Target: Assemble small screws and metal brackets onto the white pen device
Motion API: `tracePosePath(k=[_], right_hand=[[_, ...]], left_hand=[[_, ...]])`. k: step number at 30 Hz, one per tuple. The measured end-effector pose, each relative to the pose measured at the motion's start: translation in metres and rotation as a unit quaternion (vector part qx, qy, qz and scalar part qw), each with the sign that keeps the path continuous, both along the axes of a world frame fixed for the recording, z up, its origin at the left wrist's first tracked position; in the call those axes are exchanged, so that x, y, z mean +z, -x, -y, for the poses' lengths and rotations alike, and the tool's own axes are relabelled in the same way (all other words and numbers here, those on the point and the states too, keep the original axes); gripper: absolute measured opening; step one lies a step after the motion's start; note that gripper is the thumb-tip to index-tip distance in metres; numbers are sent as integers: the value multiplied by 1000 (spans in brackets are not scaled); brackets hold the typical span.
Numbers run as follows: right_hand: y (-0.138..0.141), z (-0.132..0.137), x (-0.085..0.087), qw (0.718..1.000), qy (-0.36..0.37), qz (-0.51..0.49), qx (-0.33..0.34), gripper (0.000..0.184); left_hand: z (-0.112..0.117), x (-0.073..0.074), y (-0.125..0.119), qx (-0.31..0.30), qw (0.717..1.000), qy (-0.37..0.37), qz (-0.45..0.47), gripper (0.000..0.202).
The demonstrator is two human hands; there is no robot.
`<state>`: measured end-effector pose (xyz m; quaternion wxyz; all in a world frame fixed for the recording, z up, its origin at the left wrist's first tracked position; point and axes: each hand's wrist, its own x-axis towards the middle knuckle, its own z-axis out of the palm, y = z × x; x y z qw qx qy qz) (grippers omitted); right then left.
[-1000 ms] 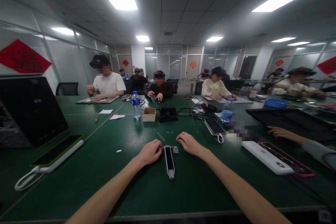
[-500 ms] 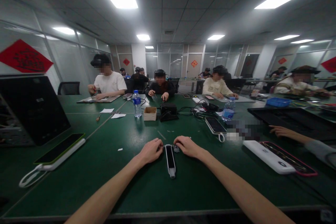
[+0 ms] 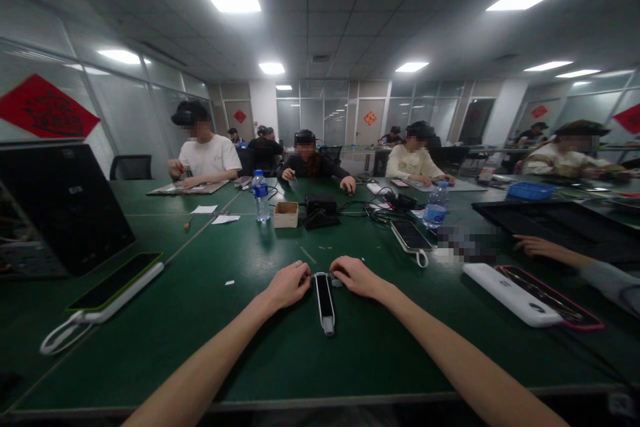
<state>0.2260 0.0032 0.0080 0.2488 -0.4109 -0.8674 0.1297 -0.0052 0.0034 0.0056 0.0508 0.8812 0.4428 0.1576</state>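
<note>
A slim white handheld device with a long black screen [image 3: 325, 300] lies on the green table between my two hands, its narrow tip toward me. My left hand [image 3: 290, 285] rests at the far left end of the device, thumb and fingers pinched together. Opposite it, my right hand [image 3: 356, 277] curls at the far right end, its fingers also closed. Under the right fingertips shows a small greyish, see-through piece [image 3: 337, 283]. What either hand pinches is too small and hidden to make out.
Beyond my hands stand a small box [image 3: 286, 215], a water bottle [image 3: 261, 195] and a black device [image 3: 321, 211] with cables. To the right lie a white power bank [image 3: 510, 293] and a co-worker's hand [image 3: 545, 248]. Leftward are a phone [image 3: 117, 280] and a computer case [image 3: 65, 207].
My hands and the white device hold nearly the same places. Across the table, a person's hand has moved out to the right. The view has shifted slightly.
</note>
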Motion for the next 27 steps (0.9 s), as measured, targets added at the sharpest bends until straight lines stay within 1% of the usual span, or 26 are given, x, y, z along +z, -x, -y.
tracePosePath(k=[8,18,27], right_hand=[[-4,4,6,1000,23,-13,-2,15],[-6,1,0,998,45,-49,1,15],[-3,2,0,997,51,-59,-12,15]], left_hand=[[0,-1,0,-4,1000,-8,2,12],[1,1,0,-2,1000,5,6,13],[2,2,-1,1,1000,5,0,11]])
